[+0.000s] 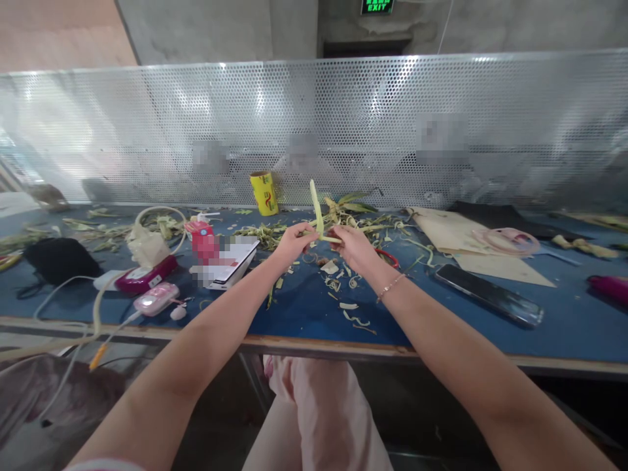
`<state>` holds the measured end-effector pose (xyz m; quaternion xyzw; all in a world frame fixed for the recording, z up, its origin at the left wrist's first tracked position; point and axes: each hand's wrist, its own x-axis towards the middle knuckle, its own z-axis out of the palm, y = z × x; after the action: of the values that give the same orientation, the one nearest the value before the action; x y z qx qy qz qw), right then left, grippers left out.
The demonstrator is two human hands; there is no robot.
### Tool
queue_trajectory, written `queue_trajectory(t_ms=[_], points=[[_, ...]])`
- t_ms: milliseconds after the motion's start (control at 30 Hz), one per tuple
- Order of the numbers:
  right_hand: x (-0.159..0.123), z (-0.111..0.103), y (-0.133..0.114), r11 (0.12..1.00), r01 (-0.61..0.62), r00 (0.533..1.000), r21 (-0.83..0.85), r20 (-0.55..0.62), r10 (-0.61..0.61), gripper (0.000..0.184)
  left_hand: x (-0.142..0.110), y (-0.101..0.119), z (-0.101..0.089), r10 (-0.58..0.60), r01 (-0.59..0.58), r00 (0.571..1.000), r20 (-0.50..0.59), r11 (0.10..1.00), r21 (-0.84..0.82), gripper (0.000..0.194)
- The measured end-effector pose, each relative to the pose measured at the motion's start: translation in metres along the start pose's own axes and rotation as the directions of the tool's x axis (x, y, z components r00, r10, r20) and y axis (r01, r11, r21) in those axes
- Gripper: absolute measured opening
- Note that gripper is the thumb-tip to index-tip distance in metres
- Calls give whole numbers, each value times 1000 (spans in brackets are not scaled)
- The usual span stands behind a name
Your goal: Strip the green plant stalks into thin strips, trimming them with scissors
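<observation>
Grey walls and a perforated metal screen [343, 104] stand beyond your blue table [304, 317], with a green exit sign [377, 6] overhead. Between your two hands, above the table, is a pale green strip [316, 208]. One length of it rises nearly upright, leaning slightly; another lies across, running into your right fingers. You cannot tell from here whether it is one bent piece or two.

Your left hand [297, 241] pinches it from one side, and your right hand [354, 247] has its fingers closed on the other end. Behind them lie heaped scraps [262, 234], and curled peelings [332, 283] are scattered just in front. One red loop [390, 257] shows just beside your right hand.

Past your left hand stands a yellow roll [265, 194], near the screen. Left of your left forearm are a white box [226, 283] and a magenta power strip [147, 276]. To your right, a phone [490, 294] lies near some beige card [441, 230].
</observation>
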<state>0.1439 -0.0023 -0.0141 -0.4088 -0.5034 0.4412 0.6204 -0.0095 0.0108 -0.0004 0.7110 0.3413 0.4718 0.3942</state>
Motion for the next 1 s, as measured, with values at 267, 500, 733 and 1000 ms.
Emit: queue_trajectory(t_ms=[267,500,733,1000], points=[[-6,-4,-7,802,415,906,-430,117,-407,15,0,-2,3,-62,62,997,41,998,6,18],[-8,-3,-9,712,503,856,-489,170,-488,11,-5,4,7,-35,30,995,95,998,53,16],[-2,-6,-6,746,479,871,-462,148,-468,13,-7,8,9,-2,-4,995,104,998,63,16],[-5,-4,-9,833,420,908,-359,155,-390,16,-8,7,8,25,-35,990,137,996,76,20]])
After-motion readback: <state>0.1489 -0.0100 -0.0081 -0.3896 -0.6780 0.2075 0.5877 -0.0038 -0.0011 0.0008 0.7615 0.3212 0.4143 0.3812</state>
